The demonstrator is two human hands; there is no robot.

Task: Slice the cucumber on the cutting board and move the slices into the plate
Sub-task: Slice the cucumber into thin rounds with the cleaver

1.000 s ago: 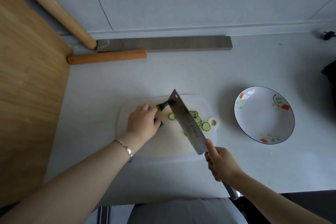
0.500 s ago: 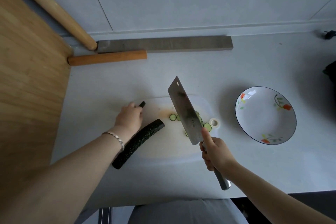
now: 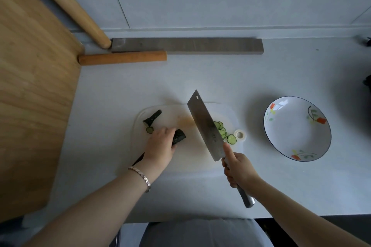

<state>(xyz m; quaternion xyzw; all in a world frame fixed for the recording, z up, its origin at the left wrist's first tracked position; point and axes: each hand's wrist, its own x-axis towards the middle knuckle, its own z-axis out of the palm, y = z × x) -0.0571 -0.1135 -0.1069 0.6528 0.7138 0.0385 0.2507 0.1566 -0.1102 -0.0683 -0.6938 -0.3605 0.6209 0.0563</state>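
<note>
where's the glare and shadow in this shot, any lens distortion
Head view: glare glints high inside the plate; its soft shadow falls to the left on the counter; the wide-angle lens slightly bows the counter's back edge.

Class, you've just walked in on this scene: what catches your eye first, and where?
The big cleaver, held over the cutting board in the right hand. Left of it, the left hand holds the dark cucumber; cut slices lie to the blade's right, the flowered plate further right.
</note>
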